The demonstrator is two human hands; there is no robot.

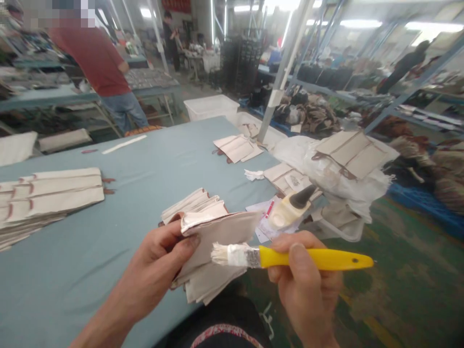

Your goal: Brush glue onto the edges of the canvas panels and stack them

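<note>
My left hand [163, 261] is closed on a beige fabric panel [224, 232] with a brown strip at its upper left, thumb on the near face. Wrapped in the fingers of my right hand [308, 275] is a paintbrush [348, 259] with a yellow handle and metal ferrule. Its bristles, clotted with white paste, point left in front of the panel; whether they touch it I cannot tell. Under and behind the panel lies a stack of similar beige pieces [192, 203]. Just beyond my right hand sits a cream bottle [284, 210] with a black nozzle.
Piled panels [68, 188] lie at the left of the blue-green table [145, 164]. More panels [239, 146] lie toward the back, and others rest on plastic wrap [348, 188] at right. A metal post [281, 72] rises behind. A person in a red shirt [90, 58] stands at another table.
</note>
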